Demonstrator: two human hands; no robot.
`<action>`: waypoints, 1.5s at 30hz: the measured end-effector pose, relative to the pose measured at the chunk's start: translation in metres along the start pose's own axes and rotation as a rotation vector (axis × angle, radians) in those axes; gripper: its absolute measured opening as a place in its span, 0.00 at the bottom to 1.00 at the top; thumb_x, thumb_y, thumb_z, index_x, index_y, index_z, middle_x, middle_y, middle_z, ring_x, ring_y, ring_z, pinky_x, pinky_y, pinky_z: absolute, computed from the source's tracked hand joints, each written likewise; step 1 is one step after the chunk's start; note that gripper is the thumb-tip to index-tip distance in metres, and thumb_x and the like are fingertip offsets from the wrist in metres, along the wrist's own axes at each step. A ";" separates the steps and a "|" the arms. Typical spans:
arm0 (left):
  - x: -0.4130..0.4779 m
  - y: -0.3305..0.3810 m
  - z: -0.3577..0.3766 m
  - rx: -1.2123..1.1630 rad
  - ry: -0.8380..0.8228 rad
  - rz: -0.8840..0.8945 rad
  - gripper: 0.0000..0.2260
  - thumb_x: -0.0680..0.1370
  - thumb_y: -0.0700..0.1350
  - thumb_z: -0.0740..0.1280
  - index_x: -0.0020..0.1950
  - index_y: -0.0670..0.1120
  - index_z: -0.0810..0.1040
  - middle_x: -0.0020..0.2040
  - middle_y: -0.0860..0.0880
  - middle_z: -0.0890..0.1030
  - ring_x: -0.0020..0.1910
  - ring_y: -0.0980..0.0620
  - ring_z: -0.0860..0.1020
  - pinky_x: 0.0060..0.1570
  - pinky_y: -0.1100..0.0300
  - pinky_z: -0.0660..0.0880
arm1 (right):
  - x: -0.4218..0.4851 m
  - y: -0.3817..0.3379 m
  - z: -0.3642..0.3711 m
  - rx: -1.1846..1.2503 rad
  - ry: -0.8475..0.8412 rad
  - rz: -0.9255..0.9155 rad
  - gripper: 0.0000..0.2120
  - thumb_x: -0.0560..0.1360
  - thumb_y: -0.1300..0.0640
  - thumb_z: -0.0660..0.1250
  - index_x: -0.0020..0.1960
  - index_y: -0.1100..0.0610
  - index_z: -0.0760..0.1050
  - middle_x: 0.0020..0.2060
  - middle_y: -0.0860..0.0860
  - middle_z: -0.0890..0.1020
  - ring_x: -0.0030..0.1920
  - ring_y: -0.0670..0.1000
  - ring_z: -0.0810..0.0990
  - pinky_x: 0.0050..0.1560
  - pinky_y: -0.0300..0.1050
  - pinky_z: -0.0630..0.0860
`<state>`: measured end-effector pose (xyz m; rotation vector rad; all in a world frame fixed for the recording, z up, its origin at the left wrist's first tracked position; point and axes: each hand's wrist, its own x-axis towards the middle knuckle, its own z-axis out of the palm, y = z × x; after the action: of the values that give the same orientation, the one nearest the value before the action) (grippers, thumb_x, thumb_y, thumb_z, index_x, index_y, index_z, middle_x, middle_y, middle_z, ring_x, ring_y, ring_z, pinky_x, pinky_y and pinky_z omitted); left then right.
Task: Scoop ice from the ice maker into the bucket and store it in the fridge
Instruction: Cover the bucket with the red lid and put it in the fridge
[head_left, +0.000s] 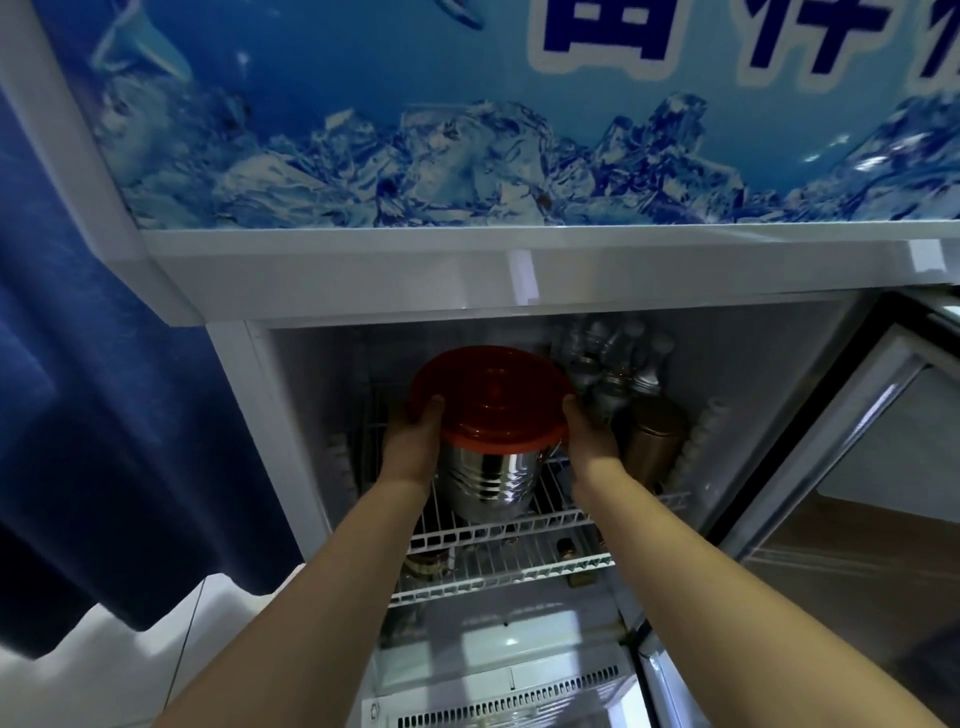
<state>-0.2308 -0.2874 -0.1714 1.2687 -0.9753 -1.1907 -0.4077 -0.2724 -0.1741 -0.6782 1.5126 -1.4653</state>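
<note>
Item 1: bucket (485, 478), stainless steel, ribbed wall, upright, inside the open fridge (467, 280) at the front of the upper wire shelf (519, 525). Its base appears to meet the shelf wires, though contact cannot be confirmed from this angle.

Item 2: red lid (491, 397), round, seated on the bucket and overhanging its rim all round.

Item 3: left hand (413, 441), palm pressed against the bucket's left side, thumb raised onto the lid's edge. The fingers are hidden behind the bucket.

Item 4: right hand (589, 441), mirrored on the right side, thumb against the lid's edge, fingers likewise out of sight. Both forearms are bare and reach up from the bottom of the view.

Item 5: cluster of silver-topped bottles (613, 364), at the rear right of the same shelf, just beside the lid.

Item 6: gold canister (654, 441), upright, right of the bucket and near the right hand.

Item 7: lower wire shelf (493, 571), with a few small dark jars beneath it.

Item 8: glass door (857, 467), swung open to the right.

Item 9: blue ice-cube panel (415, 130) with large characters, above the compartment.

Item 10: dark blue curtain (104, 415), hanging left of the cabinet.
</note>
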 end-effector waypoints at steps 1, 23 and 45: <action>-0.003 0.002 -0.002 0.044 0.014 -0.006 0.19 0.79 0.46 0.65 0.69 0.44 0.69 0.59 0.49 0.74 0.53 0.52 0.72 0.51 0.60 0.66 | -0.005 -0.001 -0.002 -0.003 0.007 0.012 0.11 0.80 0.49 0.59 0.57 0.52 0.74 0.55 0.51 0.77 0.56 0.53 0.75 0.58 0.51 0.70; -0.156 0.092 0.041 0.438 -0.316 0.023 0.18 0.75 0.42 0.65 0.62 0.35 0.73 0.58 0.32 0.75 0.56 0.33 0.74 0.57 0.42 0.73 | -0.209 -0.109 -0.104 -0.228 0.253 -0.201 0.10 0.78 0.57 0.64 0.40 0.51 0.80 0.43 0.47 0.82 0.46 0.46 0.79 0.45 0.41 0.74; -0.429 0.118 0.110 0.299 -0.844 0.120 0.07 0.76 0.42 0.66 0.51 0.51 0.72 0.50 0.50 0.76 0.48 0.52 0.75 0.47 0.59 0.70 | -0.407 -0.171 -0.308 -1.318 0.634 0.044 0.06 0.76 0.57 0.57 0.50 0.55 0.71 0.52 0.56 0.79 0.51 0.59 0.76 0.41 0.46 0.68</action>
<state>-0.3952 0.1074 -0.0060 0.8906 -1.8678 -1.5567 -0.5274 0.2014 0.0504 -0.9082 2.9665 -0.4494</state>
